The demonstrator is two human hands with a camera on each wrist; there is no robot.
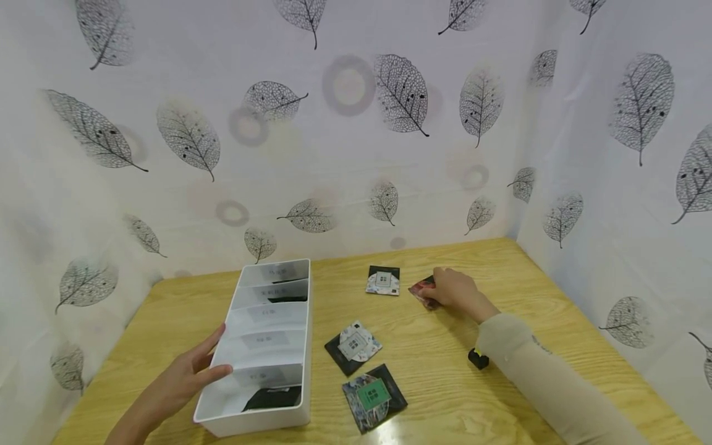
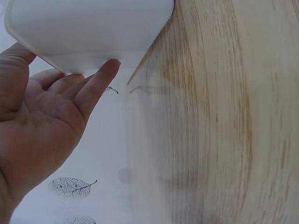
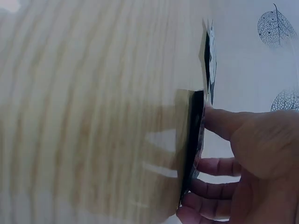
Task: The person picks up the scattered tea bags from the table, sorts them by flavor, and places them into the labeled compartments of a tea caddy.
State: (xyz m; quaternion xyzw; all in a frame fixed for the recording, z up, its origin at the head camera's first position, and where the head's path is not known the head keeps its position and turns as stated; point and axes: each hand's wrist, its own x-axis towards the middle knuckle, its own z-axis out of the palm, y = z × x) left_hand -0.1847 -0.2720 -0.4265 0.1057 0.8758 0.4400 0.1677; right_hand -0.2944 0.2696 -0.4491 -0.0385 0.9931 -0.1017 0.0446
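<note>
My right hand [image 1: 453, 289] pinches a red and dark flat sachet [image 1: 424, 292] at the table's back right. In the right wrist view, the thumb and fingers of this hand [image 3: 261, 158] are at the sachet's [image 3: 194, 135] edges, low against the wood. My left hand [image 1: 180, 377] rests against the left side of a white divided box [image 1: 307, 352], thumb by the rim. The left wrist view shows the fingers of that hand [image 2: 51, 112] fairly straight, touching the box's outer wall [image 2: 93, 32]. Dark sachets [image 1: 272, 398] lie in the front compartment and show in the rear ones.
Right of the box lie a green-labelled sachet [image 1: 374, 397], a grey-labelled sachet [image 1: 353, 347] and another grey-labelled sachet [image 1: 382, 280]. A small black object [image 1: 478, 358] is beside the right sleeve. Leaf-printed curtains [image 1: 345, 154] enclose the wooden table [image 1: 445, 383].
</note>
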